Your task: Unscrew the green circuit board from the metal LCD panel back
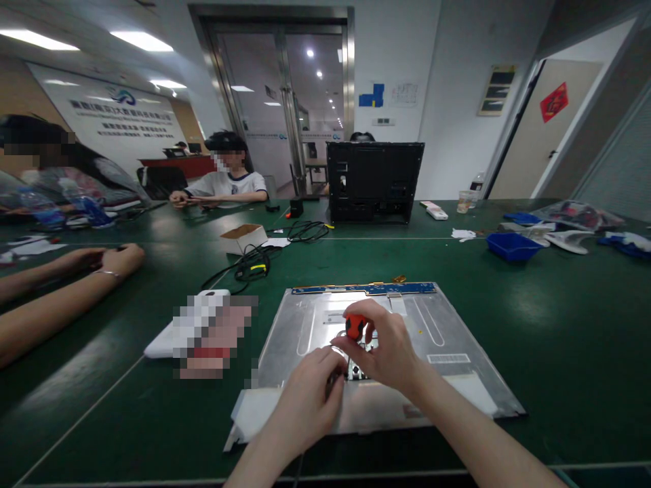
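A silver display panel (452, 339) lies flat in front of me, with a blue circuit strip (325, 290) along its far edge. My right hand (394, 346) is closed round the red and black handle of a screwdriver (354, 328), held upright over the middle of the panel. Under it sits a small board or bracket (359, 371), partly covered by my hands. Low against the panel, left of that part, is my left hand (310, 390), its fingers bent together near the screwdriver's shaft. What those fingers pinch is hidden. A thin cable runs below my left wrist.
Left of the panel are a white phone-like item (167, 339) and another person's forearms (71, 291). Black cables (254, 261) and an open cardboard box (243, 238) lie beyond. A black monitor housing (375, 179) stands at the back; a blue tray (513, 247) is right.
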Motion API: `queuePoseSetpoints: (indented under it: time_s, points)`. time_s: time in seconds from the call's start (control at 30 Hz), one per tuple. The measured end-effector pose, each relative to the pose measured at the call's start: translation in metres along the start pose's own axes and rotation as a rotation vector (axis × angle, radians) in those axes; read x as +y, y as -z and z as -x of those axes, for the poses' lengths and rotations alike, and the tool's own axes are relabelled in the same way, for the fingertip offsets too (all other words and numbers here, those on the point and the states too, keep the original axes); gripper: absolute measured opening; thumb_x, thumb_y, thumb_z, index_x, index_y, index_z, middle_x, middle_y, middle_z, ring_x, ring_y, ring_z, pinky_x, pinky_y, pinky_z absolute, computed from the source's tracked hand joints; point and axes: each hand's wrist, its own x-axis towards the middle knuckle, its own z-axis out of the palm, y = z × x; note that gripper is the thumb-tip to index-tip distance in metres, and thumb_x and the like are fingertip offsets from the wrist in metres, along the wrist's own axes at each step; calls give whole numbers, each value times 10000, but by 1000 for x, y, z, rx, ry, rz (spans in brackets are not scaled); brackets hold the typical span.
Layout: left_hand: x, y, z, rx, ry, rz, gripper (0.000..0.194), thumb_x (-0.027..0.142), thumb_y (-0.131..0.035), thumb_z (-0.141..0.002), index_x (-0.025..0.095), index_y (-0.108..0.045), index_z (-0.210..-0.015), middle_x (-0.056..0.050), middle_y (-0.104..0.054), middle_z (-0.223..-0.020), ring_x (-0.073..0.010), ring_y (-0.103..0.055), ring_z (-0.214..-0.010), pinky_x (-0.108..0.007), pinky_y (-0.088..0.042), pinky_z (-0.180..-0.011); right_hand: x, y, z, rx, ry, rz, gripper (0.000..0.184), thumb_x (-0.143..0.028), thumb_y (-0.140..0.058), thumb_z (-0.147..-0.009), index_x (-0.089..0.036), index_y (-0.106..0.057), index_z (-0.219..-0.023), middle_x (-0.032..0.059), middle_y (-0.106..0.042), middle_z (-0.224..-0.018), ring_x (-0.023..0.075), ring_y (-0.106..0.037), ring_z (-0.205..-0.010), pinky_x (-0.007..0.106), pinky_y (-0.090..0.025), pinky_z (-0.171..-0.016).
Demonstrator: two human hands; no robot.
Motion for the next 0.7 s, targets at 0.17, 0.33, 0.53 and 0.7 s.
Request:
queuePoseSetpoints:
  time_s: [0.17, 0.33, 0.53, 0.7]
  points:
    - [0, 0, -1, 7, -18, -7, 149, 107, -424, -807, 208, -521, -857, -42, -603, -904, -211, -565, -847, -333, -423, -740, 0, -2, 3, 10, -5, 36, 322, -357, -569, -951, -216, -430, -1205, 26, -658, -835, 124, -604, -600, 224, -498, -502]
    - [2, 1, -1, 1, -17, 6, 161, 117, -423, -802, 207, -537, -871, -47, -605, -907, -211, -561, -839, -334, -430, -735, -2, 1, -2, -25, 26, 0, 295, -291, -551, -954, -220, -463, -1226, 40, -651, -913, 126, -614, -674, 213, -503, -518]
    - [6, 4, -1, -7, -5, -15, 131, 138, -427, -818, 207, -536, -842, -54, -602, -885, -220, -552, -829, -341, -436, -726, -4, 6, -3, -80, -8, -26, 357, -219, -521, -953, -251, -515, -1309, 85, -603, -1105, 133, -644, -752, 229, -546, -545]
    - [6, 3, -2, -12, 7, -22, 140, 142, -434, -824, 207, -556, -847, -51, -607, -876, -221, -547, -819, -338, -429, -716, -6, 8, -3, -96, -26, -43, 403, -171, -457, -957, -249, -498, -1351, 99, -592, -1149, 132, -637, -744, 243, -566, -561]
